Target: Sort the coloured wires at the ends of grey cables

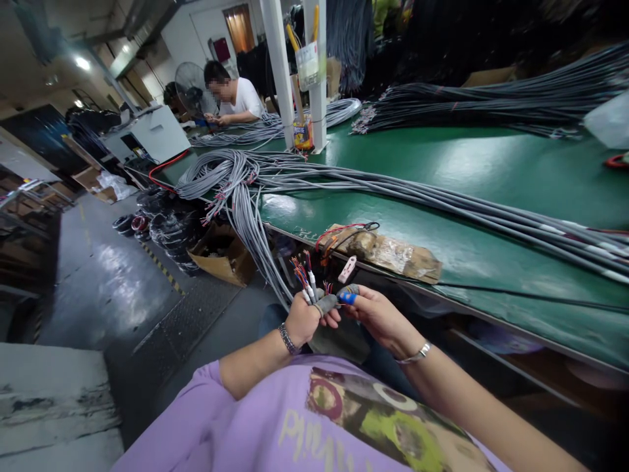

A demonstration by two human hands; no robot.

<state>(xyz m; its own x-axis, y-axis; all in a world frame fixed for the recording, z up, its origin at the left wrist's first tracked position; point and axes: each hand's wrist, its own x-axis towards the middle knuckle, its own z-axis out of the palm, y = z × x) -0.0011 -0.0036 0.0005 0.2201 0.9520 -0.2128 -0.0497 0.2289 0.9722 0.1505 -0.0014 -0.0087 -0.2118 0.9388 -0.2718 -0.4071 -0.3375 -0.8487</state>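
Grey cable end (305,283) is sitting in the left hand (303,319) at frame centre, grip closed round it, coloured wires pointing up; right hand (378,316) is pinching beside it, fingertips touching.

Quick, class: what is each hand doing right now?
Left hand: closed around the stripped cable ends.
Right hand: fingertips pinched at the same cable ends; what it grips cannot be told.
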